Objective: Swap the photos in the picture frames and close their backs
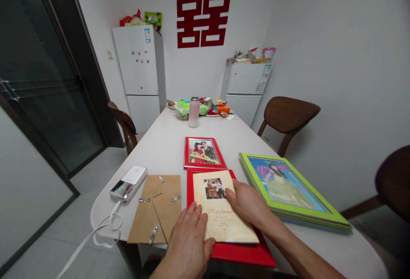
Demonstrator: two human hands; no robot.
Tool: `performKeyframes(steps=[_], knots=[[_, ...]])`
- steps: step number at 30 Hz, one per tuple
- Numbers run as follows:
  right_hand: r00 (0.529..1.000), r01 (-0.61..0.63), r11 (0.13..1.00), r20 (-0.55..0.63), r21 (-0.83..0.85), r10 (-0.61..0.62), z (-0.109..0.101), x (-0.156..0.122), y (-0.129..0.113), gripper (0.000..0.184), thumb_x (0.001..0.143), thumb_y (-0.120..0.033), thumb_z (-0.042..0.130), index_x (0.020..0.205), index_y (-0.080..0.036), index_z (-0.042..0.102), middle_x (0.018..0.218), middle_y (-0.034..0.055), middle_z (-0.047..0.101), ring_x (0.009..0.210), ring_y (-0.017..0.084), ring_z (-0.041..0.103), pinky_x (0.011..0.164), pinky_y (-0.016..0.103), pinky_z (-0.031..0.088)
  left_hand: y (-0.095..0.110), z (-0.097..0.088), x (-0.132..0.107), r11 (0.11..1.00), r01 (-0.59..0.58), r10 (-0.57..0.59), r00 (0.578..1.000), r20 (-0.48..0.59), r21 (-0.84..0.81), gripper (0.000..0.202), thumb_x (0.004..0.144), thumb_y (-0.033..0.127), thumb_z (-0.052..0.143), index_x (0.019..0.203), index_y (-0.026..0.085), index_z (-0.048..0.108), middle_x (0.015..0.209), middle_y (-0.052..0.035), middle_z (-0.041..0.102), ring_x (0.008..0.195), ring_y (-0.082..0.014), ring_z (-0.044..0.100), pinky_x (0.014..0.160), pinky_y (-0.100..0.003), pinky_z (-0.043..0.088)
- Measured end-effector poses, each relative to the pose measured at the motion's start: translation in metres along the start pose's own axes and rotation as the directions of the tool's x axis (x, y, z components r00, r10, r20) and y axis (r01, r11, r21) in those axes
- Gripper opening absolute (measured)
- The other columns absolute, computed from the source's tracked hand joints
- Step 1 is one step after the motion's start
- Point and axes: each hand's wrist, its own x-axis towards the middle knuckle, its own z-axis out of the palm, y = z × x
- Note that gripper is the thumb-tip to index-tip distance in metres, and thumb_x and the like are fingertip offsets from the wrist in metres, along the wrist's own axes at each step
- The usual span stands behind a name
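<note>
In front of me a cream printed photo insert (221,223) with a small picture of people lies over a red picture frame (238,251). My left hand (190,240) rests on the lower left of the insert, its fingers stretched out. The insert's right edge is held by my right hand (251,204), thumb on its face; the other fingers are partly hidden. A brown backing board (163,210) with metal clips lies left of the red frame. Just beyond is a second red frame (205,153) holding a couple's photo.
Green frames (291,185) lie stacked at the right. At the left sits a power bank (129,183) with a white cable (86,238). A pink bottle (194,112) stands before snack packets (221,107) at the far end. Brown chairs (288,112) flank the table (246,136).
</note>
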Motion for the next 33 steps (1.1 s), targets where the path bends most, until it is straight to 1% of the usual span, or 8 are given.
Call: performKeyframes(steps=[4, 8, 13, 16, 20, 23, 27, 33], knots=[[1.000, -0.028, 0.981, -0.003, -0.193, 0.028, 0.004, -0.001, 0.002, 0.035, 0.076, -0.036, 0.035, 0.091, -0.012, 0.055, 0.084, 0.0152, 0.059, 0.072, 0.025, 0.057, 0.061, 0.033, 0.037, -0.009, -0.002, -0.008, 0.996, -0.074, 0.072, 0.997, -0.039, -0.045, 0.046, 0.070, 0.024, 0.052, 0.114, 0.010, 0.048, 0.123, -0.0169, 0.042, 0.114, -0.0295, 0.036, 0.094, -0.050, 0.028], [1.000, -0.011, 0.990, -0.004, -0.143, 0.011, -0.004, -0.004, -0.008, 0.038, 0.076, -0.037, 0.037, 0.099, -0.012, 0.053, 0.091, 0.0148, 0.057, 0.077, 0.024, 0.055, 0.064, 0.033, 0.037, -0.043, -0.016, -0.033, 0.996, -0.065, 0.062, 0.997, -0.056, -0.061, 0.060, 0.063, 0.027, 0.060, 0.120, 0.019, 0.040, 0.129, -0.0127, 0.034, 0.119, -0.0293, 0.028, 0.094, -0.052, 0.024], [0.944, 0.321, 0.933, 0.021, 0.162, -0.329, -0.006, -0.032, -0.065, 0.041, 0.075, -0.035, 0.041, 0.110, -0.015, 0.049, 0.100, 0.0111, 0.054, 0.094, 0.021, 0.046, 0.082, 0.033, 0.032, -0.091, -0.028, -0.057, 0.968, 0.239, -0.233, 0.969, -0.082, 0.070, 0.068, 0.053, 0.015, 0.062, 0.118, 0.017, 0.043, 0.129, -0.0144, 0.033, 0.118, -0.0295, 0.028, 0.095, -0.047, 0.026], [0.872, 0.458, 0.855, 0.062, 0.242, -0.485, 0.011, -0.053, -0.102, 0.052, 0.065, -0.048, 0.051, 0.110, -0.022, 0.048, 0.100, 0.0071, 0.053, 0.093, 0.024, 0.044, 0.085, 0.040, 0.028, -0.107, -0.029, -0.060, 0.969, 0.243, -0.235, 0.961, -0.146, 0.044, 0.061, 0.054, 0.009, 0.058, 0.113, 0.020, 0.048, 0.126, -0.0115, 0.040, 0.115, -0.0268, 0.036, 0.093, -0.042, 0.031], [0.888, 0.416, 0.878, 0.103, 0.238, -0.449, 0.032, -0.063, -0.122, 0.059, 0.056, -0.042, 0.059, 0.111, -0.022, 0.047, 0.101, 0.0090, 0.049, 0.092, 0.027, 0.042, 0.083, 0.043, 0.029, -0.116, -0.032, -0.060, 0.986, 0.168, -0.163, 0.970, -0.180, 0.013, 0.051, 0.056, 0.016, 0.063, 0.106, 0.024, 0.055, 0.117, -0.0089, 0.050, 0.108, -0.0256, 0.045, 0.090, -0.038, 0.036], [0.909, 0.367, 0.870, 0.072, 0.328, -0.411, 0.028, -0.061, -0.119, 0.053, 0.061, -0.027, 0.054, 0.113, -0.022, 0.045, 0.103, 0.0082, 0.047, 0.093, 0.023, 0.042, 0.083, 0.037, 0.032, -0.119, -0.036, -0.061, 0.996, 0.054, -0.030, 0.960, -0.279, 0.077, 0.044, 0.060, 0.025, 0.065, 0.103, 0.023, 0.057, 0.113, -0.0109, 0.054, 0.103, -0.0249, 0.050, 0.085, -0.035, 0.041], [0.904, 0.396, 0.842, 0.004, 0.367, -0.427, 0.005, -0.060, -0.100, 0.052, 0.060, -0.021, 0.051, 0.112, -0.020, 0.047, 0.114, 0.0093, 0.041, 0.105, 0.023, 0.037, 0.091, 0.037, 0.029, -0.105, -0.037, -0.055, 0.970, -0.131, 0.213, 0.868, -0.448, 0.207, 0.049, 0.066, 0.030, 0.063, 0.112, 0.021, 0.048, 0.117, -0.0125, 0.050, 0.105, -0.0242, 0.048, 0.083, -0.035, 0.044], [0.934, 0.343, 0.903, 0.009, 0.259, -0.358, -0.012, -0.070, -0.031, 0.047, 0.065, -0.027, 0.050, 0.111, -0.021, 0.050, 0.117, 0.0103, 0.043, 0.109, 0.025, 0.037, 0.091, 0.043, 0.030, -0.055, -0.001, -0.023, 0.955, -0.231, 0.288, 0.875, -0.388, 0.188, 0.058, 0.065, 0.023, 0.064, 0.117, 0.017, 0.040, 0.121, -0.0144, 0.046, 0.112, -0.0251, 0.041, 0.086, -0.038, 0.043]])
